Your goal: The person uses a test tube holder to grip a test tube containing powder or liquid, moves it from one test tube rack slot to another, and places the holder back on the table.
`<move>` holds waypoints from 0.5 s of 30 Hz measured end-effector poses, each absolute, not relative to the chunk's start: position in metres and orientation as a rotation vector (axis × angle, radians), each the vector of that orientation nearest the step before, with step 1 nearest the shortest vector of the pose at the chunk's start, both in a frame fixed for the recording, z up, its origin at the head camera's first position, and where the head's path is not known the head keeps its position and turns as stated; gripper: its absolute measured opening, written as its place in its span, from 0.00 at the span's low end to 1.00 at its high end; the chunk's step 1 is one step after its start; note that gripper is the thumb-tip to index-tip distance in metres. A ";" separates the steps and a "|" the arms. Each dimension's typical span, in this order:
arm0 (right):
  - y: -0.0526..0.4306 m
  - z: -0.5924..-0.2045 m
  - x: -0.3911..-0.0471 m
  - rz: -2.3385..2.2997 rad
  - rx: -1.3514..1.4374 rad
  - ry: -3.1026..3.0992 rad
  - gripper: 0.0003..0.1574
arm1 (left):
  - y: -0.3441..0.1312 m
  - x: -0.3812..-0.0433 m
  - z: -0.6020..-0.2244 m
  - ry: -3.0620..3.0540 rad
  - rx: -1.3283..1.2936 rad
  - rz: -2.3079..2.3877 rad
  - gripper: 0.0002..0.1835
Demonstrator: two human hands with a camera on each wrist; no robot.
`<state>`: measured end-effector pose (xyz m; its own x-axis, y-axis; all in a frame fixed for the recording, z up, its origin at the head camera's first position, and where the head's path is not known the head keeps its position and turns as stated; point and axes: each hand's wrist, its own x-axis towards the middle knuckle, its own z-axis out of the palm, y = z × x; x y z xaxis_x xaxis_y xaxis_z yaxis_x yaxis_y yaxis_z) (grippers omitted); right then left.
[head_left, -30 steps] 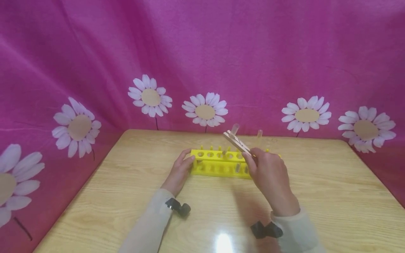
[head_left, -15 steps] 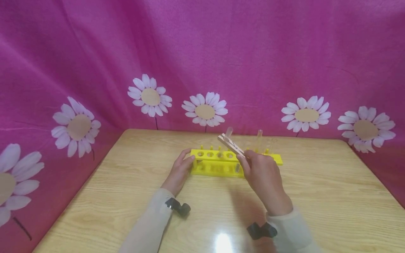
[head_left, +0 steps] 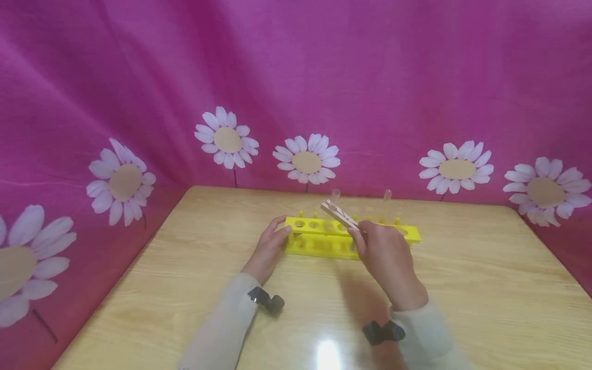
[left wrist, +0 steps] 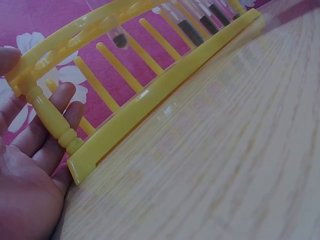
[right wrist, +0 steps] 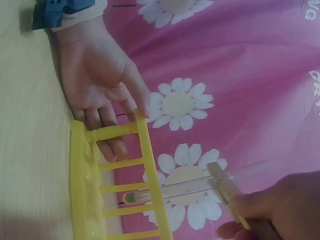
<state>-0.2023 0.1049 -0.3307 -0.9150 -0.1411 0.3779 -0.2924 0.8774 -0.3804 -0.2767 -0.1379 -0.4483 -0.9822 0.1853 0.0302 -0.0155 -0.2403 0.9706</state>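
Tube (right wrist: 187, 188), clear, slim | probably light, stiff, fragile; clasp near mouth | pinches flat wooden clamp (right wrist: 225, 188) with right grip (head_left: 390, 264) | holds yellow plastic rack (left wrist: 135, 115) with left grip (head_left: 268, 250)

The pale long sleeves (head_left: 221, 325) bear dark wrist-worn devices (head_left: 260, 295)

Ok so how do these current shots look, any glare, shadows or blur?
Head view: a bright glare spot on the table by the bottom edge, a soft shadow on it near the right hand; left wrist view: dimmer, with a small highlight on the yellow rack; right wrist view: soft and hazy, the clear test tube faint against the patterned cloth.
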 end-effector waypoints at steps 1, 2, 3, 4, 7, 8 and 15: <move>0.106 -0.330 -0.203 0.626 0.315 -2.723 0.12 | -0.137 -0.277 -0.448 1.851 0.210 2.370 0.24; 0.106 -0.330 -0.204 0.631 0.308 -2.739 0.12 | -0.136 -0.277 -0.448 1.856 0.208 2.370 0.24; 0.106 -0.329 -0.205 0.640 0.305 -2.752 0.12 | -0.136 -0.277 -0.448 1.855 0.207 2.376 0.25; 0.105 -0.328 -0.206 0.648 0.304 -2.763 0.12 | -0.136 -0.277 -0.448 1.852 0.206 2.383 0.25; 0.104 -0.326 -0.208 0.666 0.285 -2.802 0.12 | -0.136 -0.277 -0.447 1.855 0.198 2.390 0.25; 0.103 -0.326 -0.209 0.666 0.281 -2.815 0.12 | -0.136 -0.277 -0.447 1.854 0.194 2.389 0.25; 0.101 -0.329 -0.211 0.645 0.270 -2.862 0.13 | -0.136 -0.276 -0.447 1.833 0.171 2.386 0.25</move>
<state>-0.2106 0.1006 -0.3292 -0.9644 -0.1336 0.2281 -0.2185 0.8885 -0.4035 -0.2760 -0.1364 -0.4470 -0.9854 0.1699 0.0114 -0.0328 -0.2549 0.9664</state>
